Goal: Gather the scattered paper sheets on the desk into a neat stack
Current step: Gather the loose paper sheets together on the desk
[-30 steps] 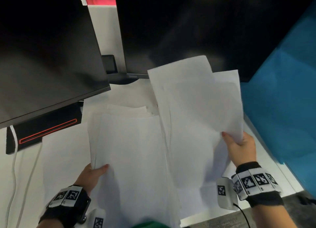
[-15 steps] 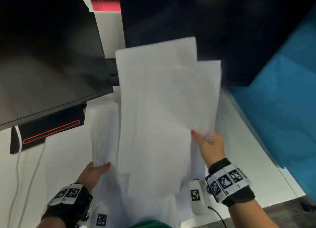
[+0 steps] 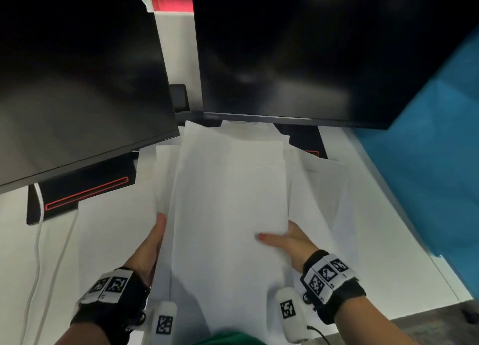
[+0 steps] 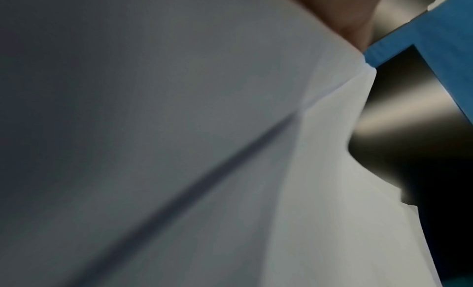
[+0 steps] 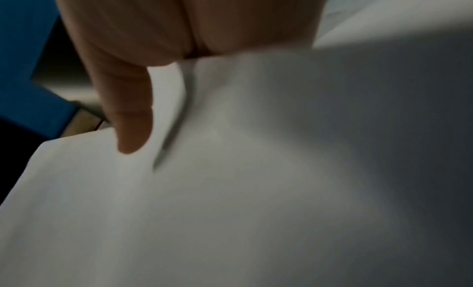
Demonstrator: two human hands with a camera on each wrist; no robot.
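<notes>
Two hands in play, one loose bundle of white paper sheets between them, can't get an exact sheet count since the edges overlap. The left hand lies flat along the bundle's left edge, fingers straight and together, pressing in on the side. The right hand pinches the lower right corner: thumb laid across the top sheet, and the right wrist view shows fingers curled underneath against the paper. Left wrist view is basically all blurry paper, so no help there.

The bundle sits between the two hands and fans out away from them, top edges staggered, not squared up. More sheets lie flat on the white desk to the right of and under the held bundle.

Further back: two dark monitors, the left monitor and the right monitor, each with a black base trimmed in red. A white cable runs down the desk at left. A blue partition borders the desk on the right.
</notes>
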